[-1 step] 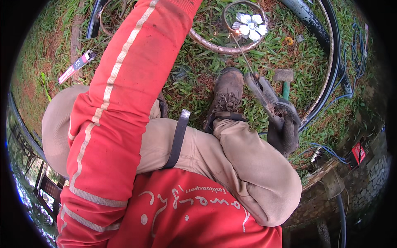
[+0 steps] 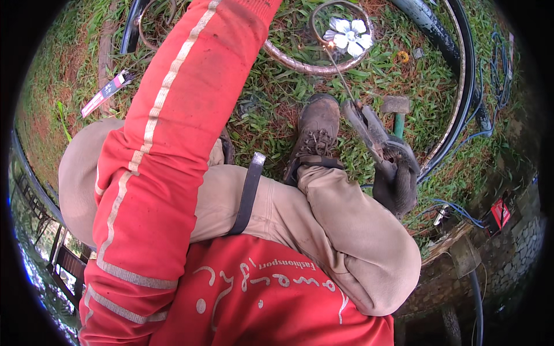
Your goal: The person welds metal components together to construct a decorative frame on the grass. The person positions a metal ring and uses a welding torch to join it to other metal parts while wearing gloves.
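My right hand (image 2: 395, 179), in a dark grey glove, grips a worn welding electrode holder (image 2: 369, 132). A thin rod (image 2: 346, 78) runs up from it to a small bright spark at a rusty metal ring (image 2: 313, 29), beside a white metal flower (image 2: 350, 38) inside a larger rusty hoop (image 2: 300, 63). My left arm (image 2: 173, 115), in a red sleeve, stretches up past the top edge, so its hand is out of sight. A hammer (image 2: 396, 105) with a green handle lies on the grass next to the holder.
Dark pipes (image 2: 431, 32) and long curved metal pieces lie right, with blue cables (image 2: 496, 75). A slim printed packet (image 2: 104, 95) lies left. My boot (image 2: 317, 127) is in the middle. A red-and-black device (image 2: 499, 216) is at lower right, beside stone paving (image 2: 519, 248).
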A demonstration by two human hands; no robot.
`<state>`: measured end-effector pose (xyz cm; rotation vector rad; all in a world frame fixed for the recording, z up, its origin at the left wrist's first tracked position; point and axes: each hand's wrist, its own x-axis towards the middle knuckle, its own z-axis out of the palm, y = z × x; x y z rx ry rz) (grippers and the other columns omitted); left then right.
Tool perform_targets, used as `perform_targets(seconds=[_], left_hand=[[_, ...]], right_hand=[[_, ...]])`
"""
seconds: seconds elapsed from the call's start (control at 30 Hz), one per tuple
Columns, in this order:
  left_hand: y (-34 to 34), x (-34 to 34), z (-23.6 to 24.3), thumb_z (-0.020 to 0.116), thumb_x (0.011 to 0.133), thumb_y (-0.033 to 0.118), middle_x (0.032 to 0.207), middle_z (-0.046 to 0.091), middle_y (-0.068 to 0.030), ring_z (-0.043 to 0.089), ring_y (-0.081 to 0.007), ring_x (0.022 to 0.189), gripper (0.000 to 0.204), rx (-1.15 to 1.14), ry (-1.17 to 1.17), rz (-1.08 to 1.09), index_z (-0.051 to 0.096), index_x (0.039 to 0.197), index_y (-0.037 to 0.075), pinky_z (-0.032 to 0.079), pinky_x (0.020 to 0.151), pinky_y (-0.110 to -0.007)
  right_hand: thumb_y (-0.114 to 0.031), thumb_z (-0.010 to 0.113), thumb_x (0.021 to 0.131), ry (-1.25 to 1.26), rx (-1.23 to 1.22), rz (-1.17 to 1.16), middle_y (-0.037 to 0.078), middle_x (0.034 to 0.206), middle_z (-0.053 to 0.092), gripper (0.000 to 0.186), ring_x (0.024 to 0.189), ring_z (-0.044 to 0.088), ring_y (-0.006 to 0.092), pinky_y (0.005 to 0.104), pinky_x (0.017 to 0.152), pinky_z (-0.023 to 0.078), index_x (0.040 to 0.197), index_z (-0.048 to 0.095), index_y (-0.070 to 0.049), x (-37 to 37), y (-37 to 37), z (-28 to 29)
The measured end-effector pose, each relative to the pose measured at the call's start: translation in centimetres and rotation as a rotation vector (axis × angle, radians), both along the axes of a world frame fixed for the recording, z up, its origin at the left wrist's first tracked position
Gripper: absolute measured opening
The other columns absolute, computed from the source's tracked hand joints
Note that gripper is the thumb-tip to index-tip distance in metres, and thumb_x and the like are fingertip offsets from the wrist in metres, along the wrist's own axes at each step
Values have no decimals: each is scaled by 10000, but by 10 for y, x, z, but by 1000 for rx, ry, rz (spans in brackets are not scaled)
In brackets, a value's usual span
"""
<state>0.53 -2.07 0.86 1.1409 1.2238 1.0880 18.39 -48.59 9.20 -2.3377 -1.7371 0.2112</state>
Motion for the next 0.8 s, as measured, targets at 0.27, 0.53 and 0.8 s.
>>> perform_targets(seconds=[0.27, 0.53, 0.8], left_hand=[[-1, -2, 13, 594, 1084, 401, 693, 680, -36, 615, -168, 509, 417, -12, 127, -3, 775, 874, 90, 552, 477, -347], [10, -4, 4, 617, 1075, 409, 692, 677, -32, 608, -161, 519, 410, 192, 425, -26, 777, 875, 89, 547, 483, -359], [14, -3, -6, 682, 1053, 384, 697, 628, 3, 570, -149, 543, 329, -22, -145, 6, 739, 868, 118, 496, 458, -357]], right_hand=[[-13, 912, 889, 129, 173, 34, 184, 1167, 801, 466, 1023, 793, 268, 398, 893, 637, 1316, 731, 41, 6, -8, -16], [25, 899, 876, 123, 153, 22, 177, 1206, 779, 501, 1061, 772, 256, 384, 922, 626, 1338, 707, 42, 3, -5, -18], [62, 886, 863, 138, 106, -55, 171, 1245, 756, 538, 1099, 750, 245, 370, 952, 614, 1361, 683, 44, -8, 1, -16]])
